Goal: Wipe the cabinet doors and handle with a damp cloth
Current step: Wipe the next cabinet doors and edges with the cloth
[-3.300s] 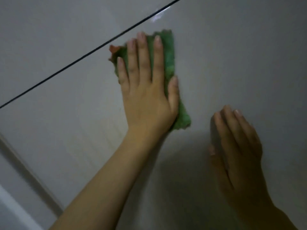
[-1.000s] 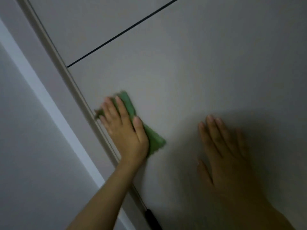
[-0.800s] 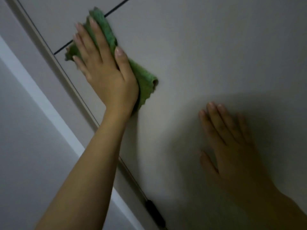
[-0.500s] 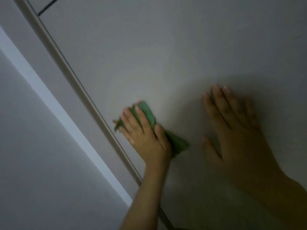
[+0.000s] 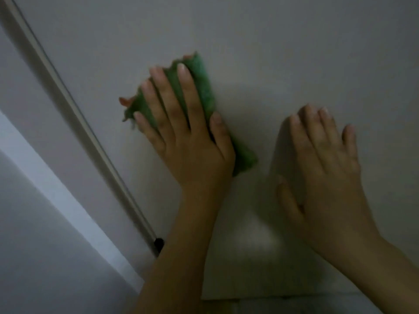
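Here the green cloth lies beneath the fingers of the left hand.

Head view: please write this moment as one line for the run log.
step: wipe cabinet door | left hand: flat, presses green cloth on door | right hand: flat on door, holds nothing

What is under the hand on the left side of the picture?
A green cloth lies under the left hand, pressed flat against the cabinet door. Its top and lower right edges stick out; the middle of the cloth and the door behind it are covered.
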`<state>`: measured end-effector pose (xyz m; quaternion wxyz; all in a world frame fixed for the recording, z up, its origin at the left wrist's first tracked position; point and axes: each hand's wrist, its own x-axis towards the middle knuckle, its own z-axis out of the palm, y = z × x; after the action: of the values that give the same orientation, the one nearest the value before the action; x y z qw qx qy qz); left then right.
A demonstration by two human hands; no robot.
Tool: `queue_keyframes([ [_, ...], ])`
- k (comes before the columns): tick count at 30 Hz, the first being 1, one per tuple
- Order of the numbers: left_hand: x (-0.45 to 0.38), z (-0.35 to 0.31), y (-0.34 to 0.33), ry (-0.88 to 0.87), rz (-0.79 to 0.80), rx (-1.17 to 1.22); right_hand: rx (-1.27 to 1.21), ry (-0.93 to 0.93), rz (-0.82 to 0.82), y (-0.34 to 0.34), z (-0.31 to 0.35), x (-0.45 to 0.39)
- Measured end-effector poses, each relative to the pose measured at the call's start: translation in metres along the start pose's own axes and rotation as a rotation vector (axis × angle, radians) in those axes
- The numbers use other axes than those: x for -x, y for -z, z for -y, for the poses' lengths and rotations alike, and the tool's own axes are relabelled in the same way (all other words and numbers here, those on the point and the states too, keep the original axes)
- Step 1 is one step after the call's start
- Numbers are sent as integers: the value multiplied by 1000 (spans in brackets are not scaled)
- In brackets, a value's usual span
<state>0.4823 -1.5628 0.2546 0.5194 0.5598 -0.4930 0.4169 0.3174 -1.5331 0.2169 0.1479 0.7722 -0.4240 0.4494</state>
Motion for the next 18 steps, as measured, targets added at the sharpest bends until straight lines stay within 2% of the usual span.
queue_keyframes([
  [10,43,3,-4,23,-18,-58,205,86,50,2,-18,14],
  [14,46,-11,-9,79,-6,-63,162,155,31,1,-29,14],
  [18,56,-47,-19,3,63,-27,78,179,-23,21,-54,16],
])
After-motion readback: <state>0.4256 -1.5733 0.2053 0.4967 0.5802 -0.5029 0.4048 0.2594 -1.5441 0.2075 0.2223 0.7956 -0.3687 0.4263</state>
